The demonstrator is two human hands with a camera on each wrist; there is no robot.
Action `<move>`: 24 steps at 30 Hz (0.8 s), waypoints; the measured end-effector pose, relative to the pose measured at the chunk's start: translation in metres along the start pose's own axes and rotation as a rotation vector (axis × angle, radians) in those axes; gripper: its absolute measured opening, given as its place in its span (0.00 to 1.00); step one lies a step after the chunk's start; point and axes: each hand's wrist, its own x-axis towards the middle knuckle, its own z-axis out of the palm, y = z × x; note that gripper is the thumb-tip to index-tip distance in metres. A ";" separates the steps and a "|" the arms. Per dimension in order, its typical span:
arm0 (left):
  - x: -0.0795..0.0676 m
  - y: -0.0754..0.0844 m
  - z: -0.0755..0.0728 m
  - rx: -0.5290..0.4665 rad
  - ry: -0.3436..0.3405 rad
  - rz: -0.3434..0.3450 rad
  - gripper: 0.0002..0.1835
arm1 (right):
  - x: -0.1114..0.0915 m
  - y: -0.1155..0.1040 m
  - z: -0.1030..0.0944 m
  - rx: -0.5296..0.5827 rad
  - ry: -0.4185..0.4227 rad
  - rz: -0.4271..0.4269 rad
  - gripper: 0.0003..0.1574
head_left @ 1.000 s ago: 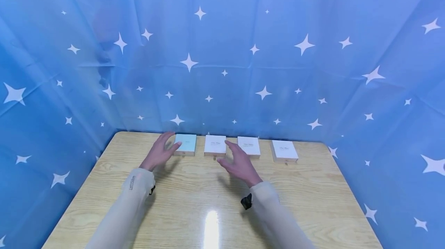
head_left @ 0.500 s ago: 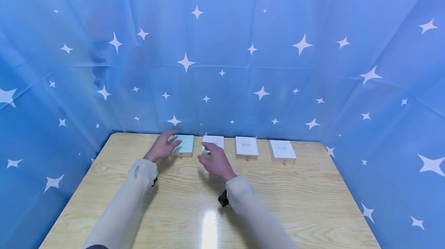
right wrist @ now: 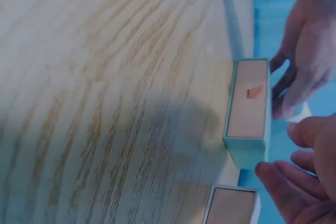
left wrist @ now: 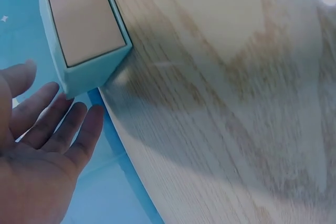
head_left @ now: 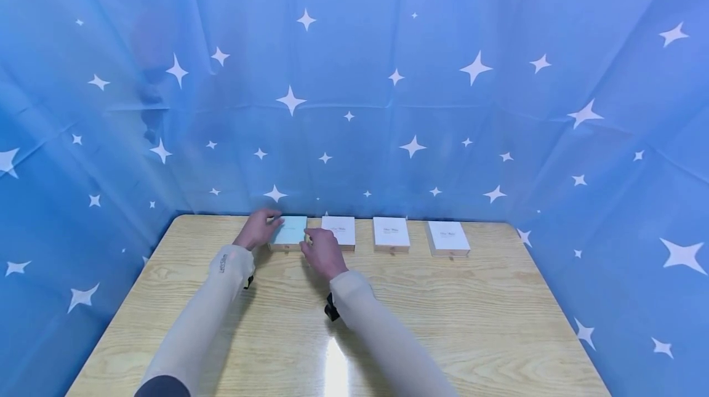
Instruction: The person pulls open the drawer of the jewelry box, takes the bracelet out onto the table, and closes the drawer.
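Box [head_left: 289, 232], pale blue, stands on the surface [head_left: 471, 323] between left hand [head_left: 258, 229] and right hand [head_left: 324, 254]. Both show relaxed, uncurled fingers; contact is unclear.

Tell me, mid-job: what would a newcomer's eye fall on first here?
Probably the curtain, blue with white stars, filling most of the head view behind the table. Next, the mint box, at the left end of a row near the table's far edge, with three white boxes to its right. The left grip and right grip flank it, one on each side.
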 end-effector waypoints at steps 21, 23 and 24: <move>0.005 -0.007 0.000 -0.020 0.027 -0.063 0.21 | 0.006 0.004 0.016 -0.086 0.037 0.053 0.11; 0.005 -0.009 0.000 -0.019 0.030 -0.060 0.21 | 0.005 0.005 0.016 -0.082 0.026 0.049 0.11; 0.004 -0.009 0.000 -0.015 0.030 -0.054 0.21 | 0.005 0.006 0.015 -0.079 0.025 0.044 0.11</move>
